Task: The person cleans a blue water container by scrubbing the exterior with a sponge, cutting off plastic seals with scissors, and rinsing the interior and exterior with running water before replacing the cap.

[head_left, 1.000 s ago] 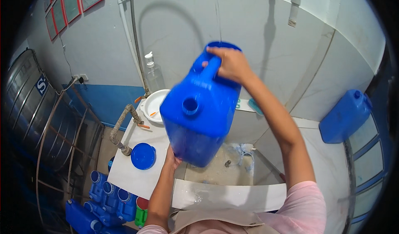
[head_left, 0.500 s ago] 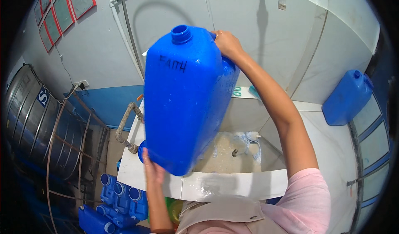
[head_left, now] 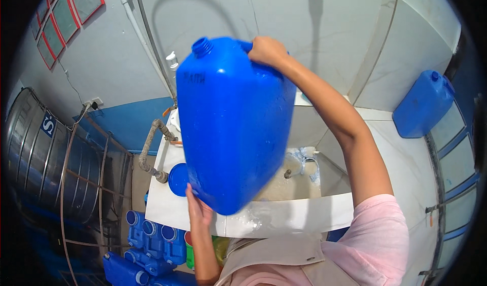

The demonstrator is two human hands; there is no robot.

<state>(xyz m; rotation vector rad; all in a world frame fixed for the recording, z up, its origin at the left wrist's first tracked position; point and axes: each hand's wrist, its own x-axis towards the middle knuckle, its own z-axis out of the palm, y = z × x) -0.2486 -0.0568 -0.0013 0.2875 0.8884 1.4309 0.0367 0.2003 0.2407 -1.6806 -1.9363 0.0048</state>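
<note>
A large, wet blue jerrycan (head_left: 228,133), with dark marker writing near its top, is held up over the front edge of the tiled sink. My right hand (head_left: 264,52) grips the handle at its top, beside the open spout (head_left: 202,46). My left hand (head_left: 200,207) holds the lower left corner of the jerrycan from below. A round blue lid (head_left: 177,179) lies on the white counter (head_left: 167,207) just left of the jerrycan. The sink basin (head_left: 304,184) behind holds cloudy water and is partly hidden.
Corroded pipework (head_left: 152,133) with orange valves stands at the counter's left. A steel tank (head_left: 40,159) in a metal frame (head_left: 63,194) is at left. Several blue containers (head_left: 172,245) stand on the floor below. Another blue jerrycan (head_left: 421,106) stands on the right ledge. A pump bottle (head_left: 171,60) is at the back.
The jerrycan was tilted with its top toward the wall; it has turned more upright, showing its marked face. Since half a second ago the view has shifted slightly and the spout has moved left.
</note>
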